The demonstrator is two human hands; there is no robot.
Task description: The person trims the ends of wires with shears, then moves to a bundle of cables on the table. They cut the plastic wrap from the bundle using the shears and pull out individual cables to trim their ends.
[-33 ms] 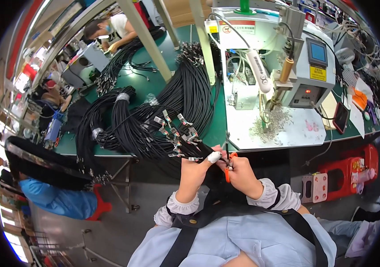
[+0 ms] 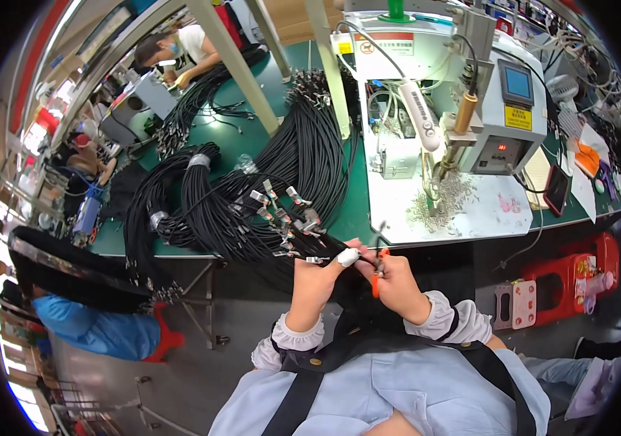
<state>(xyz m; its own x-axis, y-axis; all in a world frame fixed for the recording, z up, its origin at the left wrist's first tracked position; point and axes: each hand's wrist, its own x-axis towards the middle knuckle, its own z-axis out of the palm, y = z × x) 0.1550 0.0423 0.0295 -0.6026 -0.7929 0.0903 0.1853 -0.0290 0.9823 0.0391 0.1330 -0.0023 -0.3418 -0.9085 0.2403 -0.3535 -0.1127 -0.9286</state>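
Observation:
My left hand (image 2: pixel 315 285) is closed round a bunch of black cables (image 2: pixel 334 244), with white wrapping on its thumb. Metal connectors (image 2: pixel 281 214) fan out from the bunch, up and to the left of the hand. Close beside it, my right hand (image 2: pixel 400 285) grips an orange-handled hand tool (image 2: pixel 377 283); its jaws are too small and partly hidden to make out. A thin dark piece (image 2: pixel 380 236) sticks up above the right fingers. The fingertips of both hands meet near the cable ends.
Bundled black cables (image 2: pixel 205 192) lie on the green table (image 2: pixel 358 207). At right stands a bench machine (image 2: pixel 503 123), with small metal pieces (image 2: pixel 445 200) scattered on its white base. A phone (image 2: pixel 558 190) lies farther right. Red stools (image 2: pixel 598 269) stand below. Another person (image 2: pixel 187 51) works across the table.
The thin dark piece and the orange-handled tool have shifted slightly to the right with my right fingers. My left hand keeps its hold on the cables.

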